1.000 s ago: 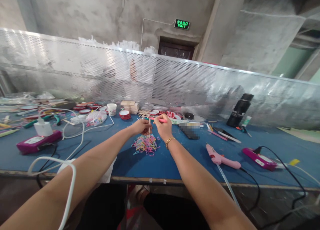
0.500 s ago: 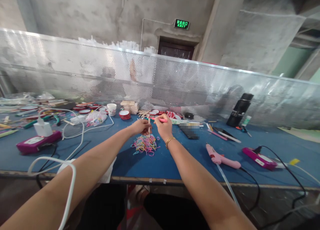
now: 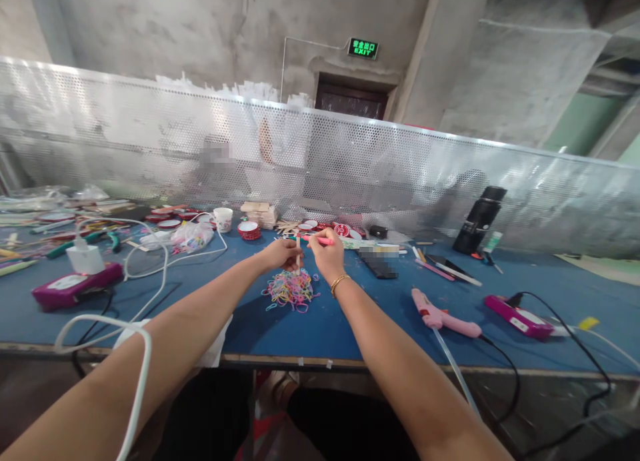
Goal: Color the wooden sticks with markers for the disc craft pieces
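Note:
My left hand is closed on a pale wooden craft stick, which stands upright between the fingers. In my right hand is a pink-red marker pen, held in a writing grip with its tip at the upper part of the stick. Whether the tip touches the wood is too small to tell. Just below both hands, a heap of colourful small loops, like rubber bands, lies on the blue tabletop. The stick's lower end reaches down close to the heap.
A pink glue gun and a purple power strip lie right; another purple strip with white cables is left. Behind stand a paper cup, red-rimmed lids, stacked wooden pieces and a black bottle before a perforated metal screen.

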Action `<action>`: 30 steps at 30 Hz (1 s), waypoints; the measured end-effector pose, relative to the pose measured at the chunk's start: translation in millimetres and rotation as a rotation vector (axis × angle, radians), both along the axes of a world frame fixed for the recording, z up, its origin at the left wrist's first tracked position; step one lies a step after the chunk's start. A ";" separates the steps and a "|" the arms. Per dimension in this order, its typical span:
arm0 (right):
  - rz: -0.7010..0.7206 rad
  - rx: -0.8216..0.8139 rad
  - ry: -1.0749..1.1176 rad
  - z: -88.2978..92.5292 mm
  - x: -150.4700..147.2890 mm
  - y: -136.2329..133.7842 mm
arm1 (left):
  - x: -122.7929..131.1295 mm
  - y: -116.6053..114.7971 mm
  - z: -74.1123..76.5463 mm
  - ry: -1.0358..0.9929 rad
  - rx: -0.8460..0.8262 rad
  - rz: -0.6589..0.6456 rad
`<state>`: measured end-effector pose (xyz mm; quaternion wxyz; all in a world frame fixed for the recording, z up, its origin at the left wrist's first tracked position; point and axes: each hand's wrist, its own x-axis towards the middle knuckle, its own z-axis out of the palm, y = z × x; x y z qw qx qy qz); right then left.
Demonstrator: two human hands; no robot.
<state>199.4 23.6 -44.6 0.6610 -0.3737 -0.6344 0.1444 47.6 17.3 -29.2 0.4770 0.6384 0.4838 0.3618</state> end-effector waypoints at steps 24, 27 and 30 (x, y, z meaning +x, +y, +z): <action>0.042 -0.005 -0.033 1.1 -1.2 -5.2 | -0.1 1.1 -2.7 0.005 0.013 -0.020; 0.018 -0.014 -0.033 0.6 0.0 -4.2 | 0.2 -0.3 -1.1 0.014 0.008 -0.004; -0.008 -0.025 -0.021 1.1 0.8 -3.7 | 0.4 -1.3 0.9 0.014 0.002 0.004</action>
